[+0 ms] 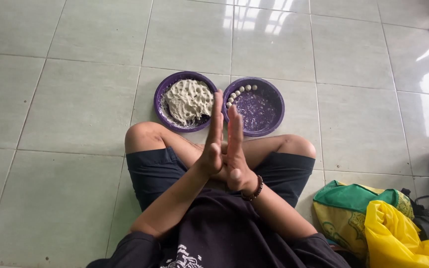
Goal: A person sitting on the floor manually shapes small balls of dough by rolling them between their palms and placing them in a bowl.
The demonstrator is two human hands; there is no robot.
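While palms press flat, left hand [213, 149], right hand [235, 151], dough bowl [161, 94], balls bowl [277, 101]

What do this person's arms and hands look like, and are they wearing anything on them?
Both forearms are bare. The left hand has no glove or ring that shows. The right hand is bare too, with a dark beaded bracelet around its wrist. Short dark sleeves of a printed T-shirt cover the upper arms.

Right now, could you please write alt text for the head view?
A seated person presses the left hand and right hand palm to palm above two purple bowls on a tiled floor, one holding dough, the other small dough balls.
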